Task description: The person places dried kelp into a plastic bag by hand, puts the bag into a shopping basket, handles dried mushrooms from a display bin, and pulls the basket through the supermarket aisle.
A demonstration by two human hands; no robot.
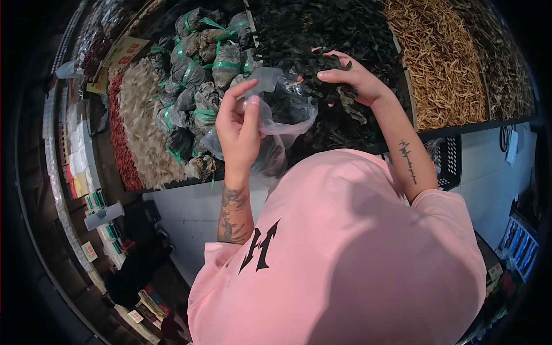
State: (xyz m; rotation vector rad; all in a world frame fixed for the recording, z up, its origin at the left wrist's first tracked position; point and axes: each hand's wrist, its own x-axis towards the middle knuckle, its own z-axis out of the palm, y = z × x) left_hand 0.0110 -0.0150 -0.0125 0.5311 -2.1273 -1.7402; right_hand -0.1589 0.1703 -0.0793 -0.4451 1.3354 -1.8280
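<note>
My left hand [238, 118] is closed on the rim of a clear plastic bag [287, 127], thumb and fingers pinching it. The bag hangs with its mouth partly spread toward my right hand, and a few dark bits show through the film. My right hand [359, 80] is curled over a bin of dark dried leafy pieces [325, 29], with some pieces [351, 106] gathered in and under its fingers. Whether these are seaweed or fungus I cannot tell. Part of the fingers is hidden by the pieces.
Left of the dark bin lie grey bundles [227, 60] tied with green bands, then pale dried flakes [141, 138] and red dried goods [119, 138]. Thin golden dried strips [437, 63] fill a section to the right. A price sign [123, 52] stands at the upper left.
</note>
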